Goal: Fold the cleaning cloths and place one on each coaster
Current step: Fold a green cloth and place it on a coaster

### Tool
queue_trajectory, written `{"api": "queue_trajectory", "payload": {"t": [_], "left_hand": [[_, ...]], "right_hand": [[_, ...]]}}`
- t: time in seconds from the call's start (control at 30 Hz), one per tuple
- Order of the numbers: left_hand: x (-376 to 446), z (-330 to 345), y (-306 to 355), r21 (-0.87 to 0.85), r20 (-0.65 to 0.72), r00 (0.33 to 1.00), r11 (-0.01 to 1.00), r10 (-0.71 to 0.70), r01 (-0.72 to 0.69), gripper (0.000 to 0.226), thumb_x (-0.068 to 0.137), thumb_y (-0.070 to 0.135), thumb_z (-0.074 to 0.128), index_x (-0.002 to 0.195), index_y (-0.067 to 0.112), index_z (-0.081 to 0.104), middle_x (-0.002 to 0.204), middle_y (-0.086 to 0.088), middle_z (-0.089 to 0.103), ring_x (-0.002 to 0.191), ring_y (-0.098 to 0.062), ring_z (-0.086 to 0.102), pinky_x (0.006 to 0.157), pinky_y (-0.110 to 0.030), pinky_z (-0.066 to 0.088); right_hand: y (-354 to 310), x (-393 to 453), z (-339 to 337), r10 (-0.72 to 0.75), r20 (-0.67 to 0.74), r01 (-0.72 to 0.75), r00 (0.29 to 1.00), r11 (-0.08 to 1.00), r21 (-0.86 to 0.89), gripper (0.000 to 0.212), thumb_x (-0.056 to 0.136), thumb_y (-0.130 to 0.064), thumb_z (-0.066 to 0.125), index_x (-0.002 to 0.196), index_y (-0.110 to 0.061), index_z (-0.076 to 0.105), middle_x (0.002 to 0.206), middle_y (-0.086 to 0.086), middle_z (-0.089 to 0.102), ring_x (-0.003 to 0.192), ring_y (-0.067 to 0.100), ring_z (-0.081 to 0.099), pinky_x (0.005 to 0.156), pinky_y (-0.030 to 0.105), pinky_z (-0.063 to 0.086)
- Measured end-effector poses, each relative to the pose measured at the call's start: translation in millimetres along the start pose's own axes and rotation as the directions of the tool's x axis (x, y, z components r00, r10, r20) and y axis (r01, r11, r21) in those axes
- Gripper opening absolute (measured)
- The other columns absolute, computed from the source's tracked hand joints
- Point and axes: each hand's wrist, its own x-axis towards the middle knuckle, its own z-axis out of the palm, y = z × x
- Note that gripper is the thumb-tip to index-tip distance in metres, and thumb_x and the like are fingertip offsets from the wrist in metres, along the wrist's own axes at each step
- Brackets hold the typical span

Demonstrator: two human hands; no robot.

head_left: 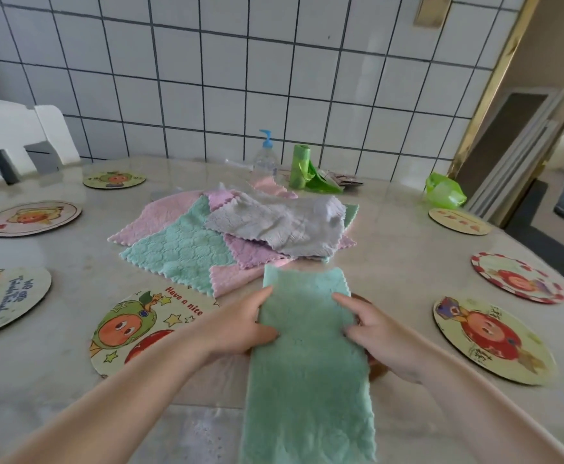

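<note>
A green cleaning cloth (310, 363), folded into a long strip, lies in front of me and runs from the table's near edge toward the pile. My left hand (240, 324) grips its left edge, thumb on top of the fabric. My right hand (377, 336) holds its right edge the same way. A brown coaster (376, 365) peeks out from under the cloth by my right hand. A pile of pink, teal, purple and grey cloths (240, 229) sits mid-table. Round cartoon coasters ring the table: near left (133, 329), near right (494, 339), right (518, 277).
More coasters lie at far left (33, 217), back left (115, 179), left edge (2, 301) and far right (459, 222). A pump bottle (265, 155), green bag roll (300, 167) and green plastic bag (446, 195) stand by the tiled wall. A white chair (16, 139) is at the back left.
</note>
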Motion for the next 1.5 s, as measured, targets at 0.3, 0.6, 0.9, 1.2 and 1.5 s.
{"api": "queue_trajectory", "payload": {"t": [0.3,0.6,0.9,1.2,1.5], "left_hand": [[-34.5,4.5,-12.7,0.451,-0.084,0.995,0.892,0.061,-0.017,0.081,0.085,0.039,0.061,0.146,0.041,0.008,0.151,0.025,-0.001,0.132,0.000,0.028,0.111,-0.027,0.028],[-79.0,12.8,-27.0,0.703,0.327,0.931,0.616,0.164,-0.355,0.063,0.083,0.040,0.023,0.144,0.047,0.008,0.152,0.027,-0.004,0.138,0.008,-0.012,0.113,-0.035,-0.012],[-75.0,21.4,-35.1,0.781,0.259,0.855,0.424,0.449,-0.459,0.052,0.086,0.027,0.040,0.137,0.032,0.040,0.142,0.009,0.045,0.136,-0.012,0.035,0.113,-0.049,0.023],[-78.1,32.3,-44.9,0.762,0.280,0.819,0.403,0.501,-0.507,0.051,0.086,0.018,0.039,0.137,0.021,0.041,0.141,-0.001,0.046,0.133,-0.017,0.040,0.110,-0.044,0.027],[-55.6,24.7,-11.2,-0.036,-0.215,0.957,0.978,0.195,-0.207,0.024,0.090,0.039,0.045,0.109,0.036,0.058,0.108,0.025,0.064,0.102,0.000,0.061,0.087,-0.021,0.048]], "right_hand": [[28.8,-19.4,-15.8,-0.128,-0.101,0.098,0.987,0.960,-0.262,0.062,0.088,-0.012,0.060,0.139,-0.038,0.036,0.148,-0.017,0.023,0.076,-0.001,0.063,0.078,0.021,0.052],[49.3,-58.7,-12.4,-0.615,0.151,0.457,0.774,0.376,-0.806,0.041,0.083,-0.018,0.062,0.123,-0.028,0.059,0.139,-0.004,0.048,0.124,0.014,0.047,0.100,0.037,0.044],[49.1,-48.9,4.9,-0.728,0.209,0.585,0.653,0.309,-0.750,0.033,0.085,-0.003,0.059,0.111,-0.020,0.068,0.120,-0.005,0.065,0.113,0.010,0.059,0.101,0.038,0.044],[67.9,-73.8,18.4,-0.644,0.296,0.523,0.705,0.191,-0.831,0.055,0.079,-0.026,0.065,0.131,-0.023,0.049,0.137,0.000,0.052,0.131,0.015,0.043,0.108,0.046,0.036],[23.4,-53.4,20.8,-0.558,-0.303,0.437,0.773,0.814,-0.384,0.029,0.084,-0.014,0.060,0.101,-0.036,0.063,0.096,-0.019,0.065,0.087,-0.006,0.059,0.070,0.005,0.041]]}}
